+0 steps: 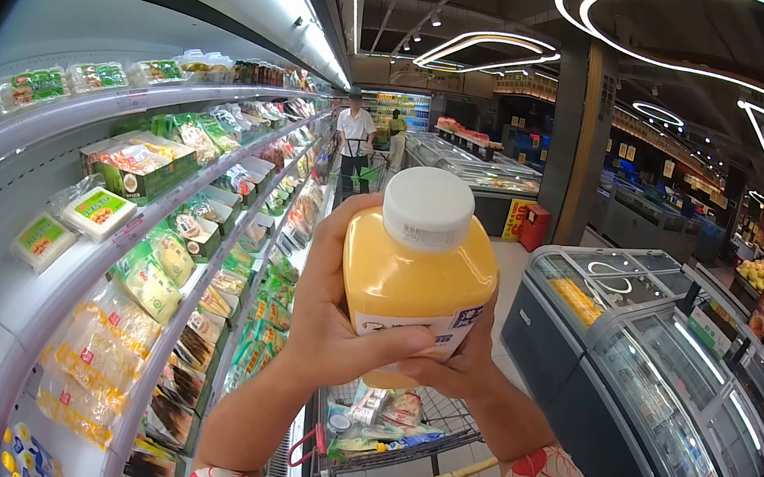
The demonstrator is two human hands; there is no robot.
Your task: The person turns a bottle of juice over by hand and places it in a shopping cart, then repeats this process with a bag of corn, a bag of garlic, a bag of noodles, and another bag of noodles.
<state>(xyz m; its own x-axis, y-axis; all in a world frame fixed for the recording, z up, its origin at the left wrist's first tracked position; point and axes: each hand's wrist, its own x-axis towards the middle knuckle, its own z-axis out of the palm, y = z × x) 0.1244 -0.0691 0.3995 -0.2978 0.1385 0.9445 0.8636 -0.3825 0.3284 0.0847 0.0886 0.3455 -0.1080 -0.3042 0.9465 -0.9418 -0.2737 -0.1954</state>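
A bottle of yellow-orange liquid (416, 272) with a white cap and a white label is held up at the middle of the view. My left hand (326, 313) wraps round its left side, thumb across the front of the label. On the right side, my right hand (456, 369) grips the bottle low down, its thumb near the bottom of the label. The bottle tilts with its cap towards me. Beneath it, a shopping cart (462, 439) holds several packaged goods (379, 410).
Refrigerated shelves (78, 126) with packaged foods run along the left. Freezer cabinets (561, 344) stand on the right, near a dark pillar (575, 148). A person in a white shirt (354, 134) with a cart and another person (397, 139) are farther down the aisle.
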